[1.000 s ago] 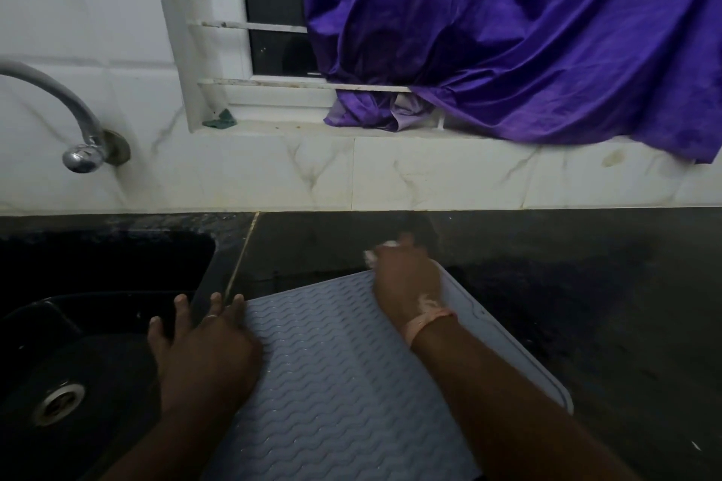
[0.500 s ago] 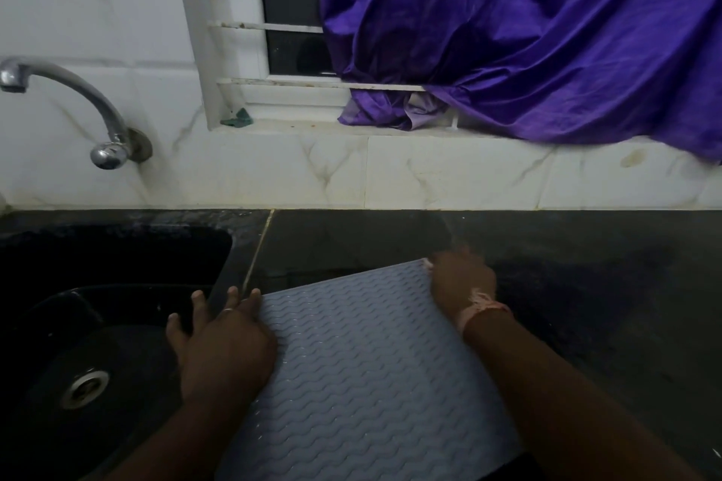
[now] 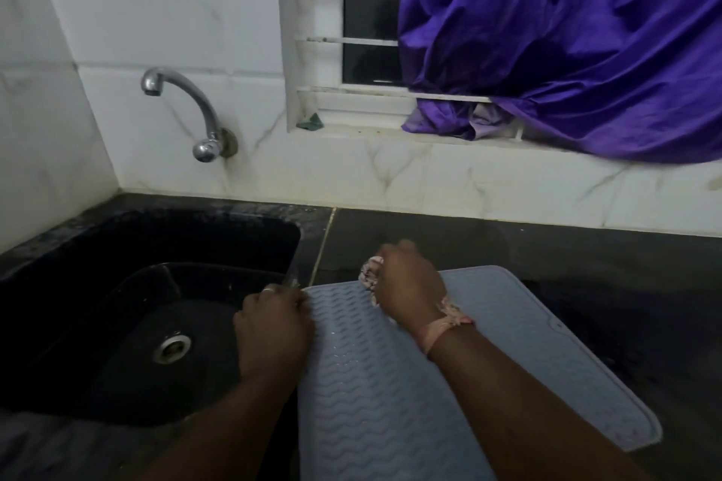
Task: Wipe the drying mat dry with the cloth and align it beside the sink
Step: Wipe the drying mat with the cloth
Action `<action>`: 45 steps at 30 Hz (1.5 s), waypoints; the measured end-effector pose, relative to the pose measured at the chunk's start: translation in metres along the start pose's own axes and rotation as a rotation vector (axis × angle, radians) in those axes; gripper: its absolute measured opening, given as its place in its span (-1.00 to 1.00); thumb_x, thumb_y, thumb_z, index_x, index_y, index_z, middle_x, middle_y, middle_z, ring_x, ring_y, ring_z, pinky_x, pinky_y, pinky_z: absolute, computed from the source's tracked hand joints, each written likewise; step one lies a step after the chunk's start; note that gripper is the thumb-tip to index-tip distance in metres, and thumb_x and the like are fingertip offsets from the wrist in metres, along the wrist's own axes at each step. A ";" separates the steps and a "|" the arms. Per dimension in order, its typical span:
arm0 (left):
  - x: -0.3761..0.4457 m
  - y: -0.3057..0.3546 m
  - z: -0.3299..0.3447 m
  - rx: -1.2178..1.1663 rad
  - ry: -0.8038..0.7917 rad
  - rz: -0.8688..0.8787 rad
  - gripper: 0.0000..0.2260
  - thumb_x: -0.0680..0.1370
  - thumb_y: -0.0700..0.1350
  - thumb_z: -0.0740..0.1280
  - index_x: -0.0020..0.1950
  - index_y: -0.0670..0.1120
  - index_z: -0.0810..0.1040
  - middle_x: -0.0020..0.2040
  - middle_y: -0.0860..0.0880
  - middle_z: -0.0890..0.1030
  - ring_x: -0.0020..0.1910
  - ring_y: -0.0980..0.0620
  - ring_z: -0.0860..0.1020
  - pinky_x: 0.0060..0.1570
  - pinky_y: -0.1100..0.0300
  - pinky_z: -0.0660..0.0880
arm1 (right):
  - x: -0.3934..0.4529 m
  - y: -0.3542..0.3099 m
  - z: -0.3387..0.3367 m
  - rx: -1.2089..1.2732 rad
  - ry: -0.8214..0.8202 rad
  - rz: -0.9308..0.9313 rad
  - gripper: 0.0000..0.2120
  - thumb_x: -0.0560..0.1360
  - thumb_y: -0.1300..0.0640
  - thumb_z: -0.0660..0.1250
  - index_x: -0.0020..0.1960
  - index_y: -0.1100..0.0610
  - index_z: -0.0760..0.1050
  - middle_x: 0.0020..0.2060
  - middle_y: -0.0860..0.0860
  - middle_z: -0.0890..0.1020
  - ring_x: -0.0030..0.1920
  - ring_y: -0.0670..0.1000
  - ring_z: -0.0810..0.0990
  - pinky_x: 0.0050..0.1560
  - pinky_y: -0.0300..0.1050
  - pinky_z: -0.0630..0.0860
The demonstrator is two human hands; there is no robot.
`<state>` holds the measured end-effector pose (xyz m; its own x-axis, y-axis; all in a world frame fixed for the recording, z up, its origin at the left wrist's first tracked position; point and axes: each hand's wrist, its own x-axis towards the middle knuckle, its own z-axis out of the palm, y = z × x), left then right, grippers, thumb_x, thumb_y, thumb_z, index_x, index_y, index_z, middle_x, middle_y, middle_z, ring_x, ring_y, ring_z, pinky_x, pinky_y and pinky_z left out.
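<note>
A grey drying mat [image 3: 390, 394] with a wavy ribbed surface lies on the dark counter just right of the black sink [image 3: 148, 316]. My left hand [image 3: 273, 328] grips the mat's far left corner at the sink's edge, fingers curled. My right hand [image 3: 410, 285] is closed on a small crumpled pale cloth [image 3: 369, 277] and presses it on the mat's far edge, near the middle. Most of the cloth is hidden under that hand.
A chrome tap [image 3: 187, 109] projects from the white tiled wall above the sink. The sink drain [image 3: 172, 348] lies left of my left hand. A purple curtain [image 3: 566, 43] hangs over the window sill at the back right. Dark counter [image 3: 586, 266] extends right.
My right hand with the cloth has moved left along the mat's far edge, from the right corner toward the middle. My left hand has curled onto the mat's corner. The view has swung left.
</note>
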<state>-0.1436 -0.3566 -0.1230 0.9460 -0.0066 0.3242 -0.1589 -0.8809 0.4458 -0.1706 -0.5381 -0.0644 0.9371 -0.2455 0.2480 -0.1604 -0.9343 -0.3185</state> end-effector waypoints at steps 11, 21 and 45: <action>0.006 -0.004 0.003 -0.110 -0.048 -0.084 -0.74 0.59 -0.03 0.27 0.23 0.18 0.61 0.27 0.04 0.49 0.29 -0.04 0.35 0.24 -0.03 0.27 | -0.005 -0.035 0.056 -0.021 -0.082 -0.220 -0.51 0.47 0.01 0.31 0.40 -0.04 0.41 0.26 0.10 0.46 0.15 0.20 0.52 0.05 0.00 0.52; 0.004 -0.002 0.002 -0.065 -0.047 -0.128 -0.78 0.60 0.05 0.21 0.12 0.16 0.63 0.35 0.04 0.47 0.37 -0.06 0.28 0.28 -0.10 0.22 | 0.024 -0.062 0.053 -0.034 -0.138 -0.371 -0.89 0.47 0.15 0.35 -0.04 0.11 0.61 -0.04 0.14 0.50 -0.06 0.25 0.59 -0.15 -0.05 0.41; 0.002 0.001 0.008 0.130 -0.041 -0.025 -0.69 0.57 0.04 0.20 0.26 0.20 0.59 0.53 -0.05 0.32 0.53 -0.15 0.09 0.39 -0.26 0.13 | 0.011 -0.021 0.026 -0.282 -0.061 -0.190 -0.78 0.50 0.20 0.33 0.13 0.21 0.57 0.12 0.15 0.50 0.12 0.24 0.50 0.02 0.08 0.53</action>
<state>-0.1395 -0.3612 -0.1285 0.9603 -0.0010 0.2790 -0.0999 -0.9349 0.3405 -0.1491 -0.5143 -0.0791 0.9738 -0.0527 0.2211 -0.0531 -0.9986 -0.0042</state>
